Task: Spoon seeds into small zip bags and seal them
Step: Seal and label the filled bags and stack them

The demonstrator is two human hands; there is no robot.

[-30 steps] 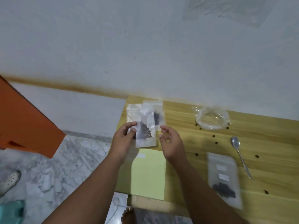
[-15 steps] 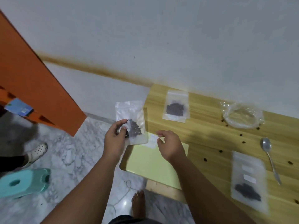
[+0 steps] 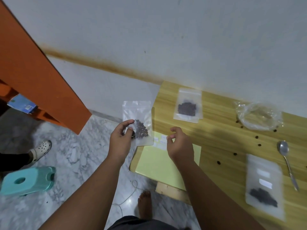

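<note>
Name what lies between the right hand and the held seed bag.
Head view: small white labels on the yellow sheet lie between the right hand and the seed bag.

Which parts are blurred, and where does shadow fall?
Head view: the clear zip bag of dark seeds at lower right is smeared; the clear seed bag the left hand pinches is sharper; soft shadow lies on the light wooden table beyond the right hand.

Seemingly a plain room in a home: marble-patterned floor [image 3: 74, 146], bare white wall [image 3: 166, 30] with a brown stain band, a light wooden table [image 3: 224, 130] against it, a teal plastic stool [image 3: 28, 180], a bare foot [image 3: 145, 205] beside a white clog [image 3: 42, 147]
</note>
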